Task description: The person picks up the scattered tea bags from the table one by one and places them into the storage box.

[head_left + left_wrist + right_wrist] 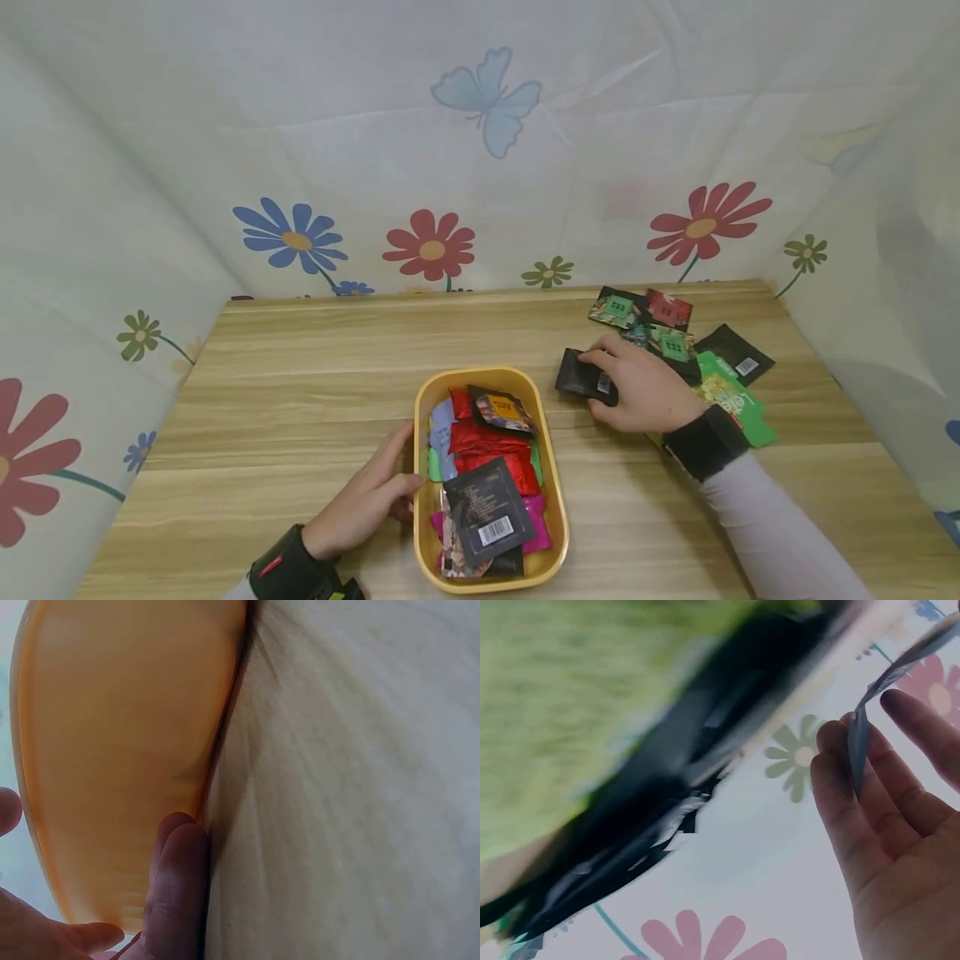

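My right hand [645,387] holds a black sachet [577,377] just above the wood-grain table, to the right of a yellow plastic box. Seen from the right wrist, the fingers [832,761] touch the thin edge of that sachet [859,742]. The left hand [367,500] rests against the left side of the yellow box [555,500], its fingers [178,889] lying along the outer wall. Inside the box are red packets [487,439], a blue packet [442,429], pink packets [537,525] and black sachets, one with a barcode [491,504] on top.
Beyond and beside the right hand lies a loose pile: dark sachets with green labels [617,308], a red-labelled sachet [669,310], a plain black sachet [735,354] and a green packet [738,400]. A flower-printed cloth [337,150] stands behind the table [322,375].
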